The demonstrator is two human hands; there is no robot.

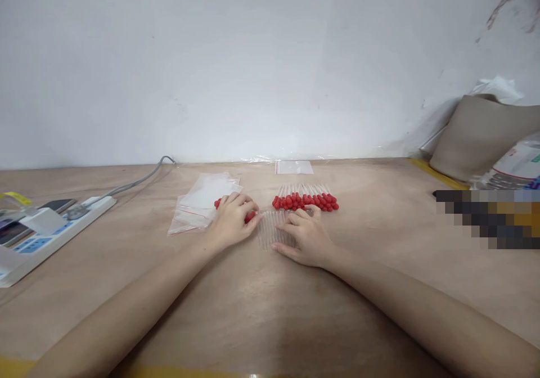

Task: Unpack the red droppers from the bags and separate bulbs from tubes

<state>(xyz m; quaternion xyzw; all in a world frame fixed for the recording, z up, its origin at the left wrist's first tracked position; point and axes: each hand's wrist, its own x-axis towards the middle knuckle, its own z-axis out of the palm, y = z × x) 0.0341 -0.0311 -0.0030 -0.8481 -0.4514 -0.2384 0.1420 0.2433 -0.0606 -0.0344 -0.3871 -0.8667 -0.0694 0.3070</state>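
Observation:
My left hand (233,217) is curled over a bunch of red-capped clear tubes (251,216); red caps show at both sides of the fingers. My right hand (304,237) lies flat with fingers spread on the clear stems of those tubes (272,227), pressing them to the wooden table (261,305). Just behind the right hand lies a row of several more red-capped tubes (306,201), caps toward me. A stack of small clear zip bags with red seals (202,201) lies beside the left hand.
One more clear bag (294,167) lies by the wall. A white power strip (50,234) with a grey cable and phones sits at the left. At the right stand a beige bag (481,136) and a plastic bottle (517,167).

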